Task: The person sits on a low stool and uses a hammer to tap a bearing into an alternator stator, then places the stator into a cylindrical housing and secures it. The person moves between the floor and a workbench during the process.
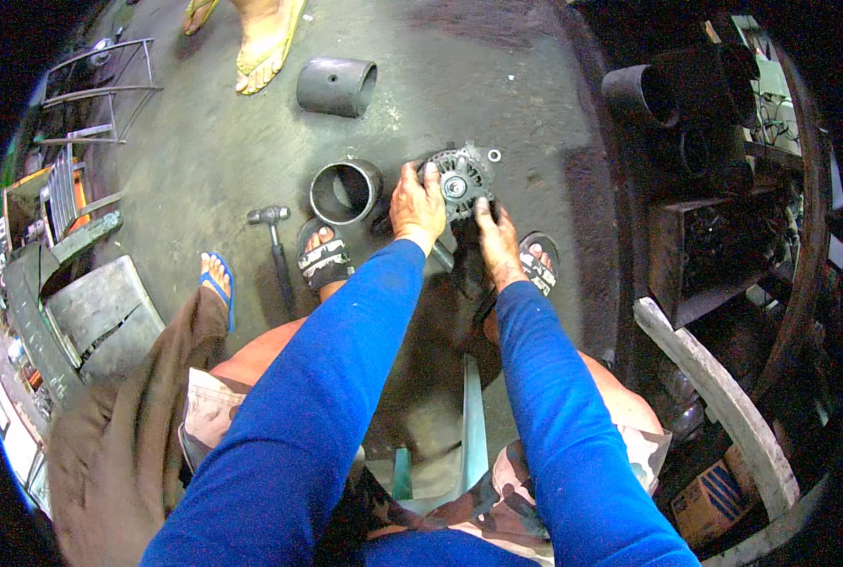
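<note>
Floor (pixel 204 161) beneath handheld slotted housing (pixel 456 185)

From where I stand, no word or number can be read. The closest thing to a label is on the cardboard box (pixel 708 504), just left of the pale curved bar's (pixel 719 400) lower end: slanting blue stripes (pixel 721 487), with nearby print too blurred to tell.

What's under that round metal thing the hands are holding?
Just past the round metal thing I see grey floor. Right underneath, I can't tell: the thing itself, left hand and right hand cover it.
</note>
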`<state>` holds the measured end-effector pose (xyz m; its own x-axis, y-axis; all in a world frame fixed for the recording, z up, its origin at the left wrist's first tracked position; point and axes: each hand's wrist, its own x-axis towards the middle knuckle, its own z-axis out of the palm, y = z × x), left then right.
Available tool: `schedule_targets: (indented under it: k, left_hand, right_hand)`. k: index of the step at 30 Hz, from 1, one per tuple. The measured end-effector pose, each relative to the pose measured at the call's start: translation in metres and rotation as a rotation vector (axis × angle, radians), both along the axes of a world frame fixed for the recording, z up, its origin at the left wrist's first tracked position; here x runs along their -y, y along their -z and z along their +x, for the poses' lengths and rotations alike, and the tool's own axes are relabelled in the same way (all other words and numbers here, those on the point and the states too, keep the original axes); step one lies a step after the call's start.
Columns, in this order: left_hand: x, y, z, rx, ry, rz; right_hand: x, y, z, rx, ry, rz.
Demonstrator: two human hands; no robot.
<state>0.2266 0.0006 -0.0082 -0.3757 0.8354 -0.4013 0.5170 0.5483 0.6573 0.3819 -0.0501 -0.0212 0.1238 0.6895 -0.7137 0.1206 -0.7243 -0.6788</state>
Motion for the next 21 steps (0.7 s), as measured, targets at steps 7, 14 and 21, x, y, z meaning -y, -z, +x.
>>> schedule_targets:
  k: [7, 14, 21]
  left_hand:
    - [0.065, -0.040, -0.087, -0.068, 0.269, -0.143]
    - [0.106, -0.017, -0.203, -0.379, -0.395, -0.395]
    - [0.099, 0.106, -0.325, -0.388, -0.002, -0.574]
  right_hand:
    - [0.084, 0.045, -0.025, 0.567, -0.678, -0.134]
    - [0.065, 0.051, -0.084, 0.795, -0.818, -0.020]
    - [0.053, 0.033, -0.079, 0.634, -0.947, -0.044]
